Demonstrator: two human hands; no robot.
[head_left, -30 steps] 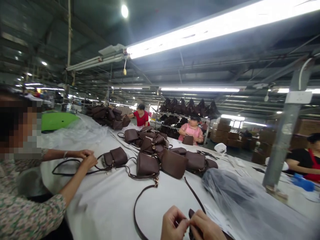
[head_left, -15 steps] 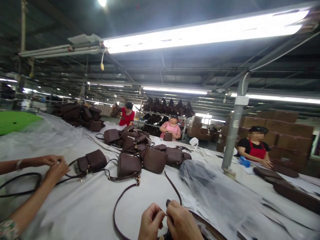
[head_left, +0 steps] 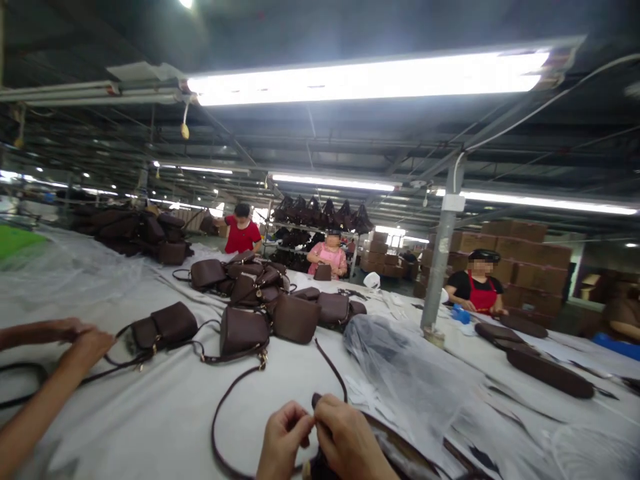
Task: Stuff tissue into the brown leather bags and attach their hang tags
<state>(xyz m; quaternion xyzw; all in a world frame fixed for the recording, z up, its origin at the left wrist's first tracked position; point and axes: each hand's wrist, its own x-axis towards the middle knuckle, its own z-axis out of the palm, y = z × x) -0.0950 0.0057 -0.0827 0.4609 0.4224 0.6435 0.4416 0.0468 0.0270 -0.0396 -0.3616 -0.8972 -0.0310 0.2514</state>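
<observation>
Low in the view, my left hand (head_left: 284, 437) is closed in a pinch, its fingertips against my right hand (head_left: 350, 437). Between those fingertips is something too small to make out. My right hand is closed around a dark brown strap-like piece (head_left: 316, 400), whose tip pokes out above the fingers. Beneath and right of it lies an open brown bag (head_left: 395, 443) with clear plastic at its mouth, partly hidden by the hand. A thin brown strap (head_left: 215, 427) curves along the table left of my hands. Another strap length (head_left: 330, 367) runs down behind my right hand.
Several brown handbags (head_left: 295, 319) are heaped ahead, with a darker pile (head_left: 135, 230) farther left. A co-worker's hands (head_left: 85, 343) are beside a brown bag (head_left: 175, 323) at left. Plastic sheeting (head_left: 400, 360) and a grey post (head_left: 440, 260) stand right. Other people work beyond.
The view has swung right, so the scene sits farther left. My hands stay together at the same spot by the bag, fingers still closed.
</observation>
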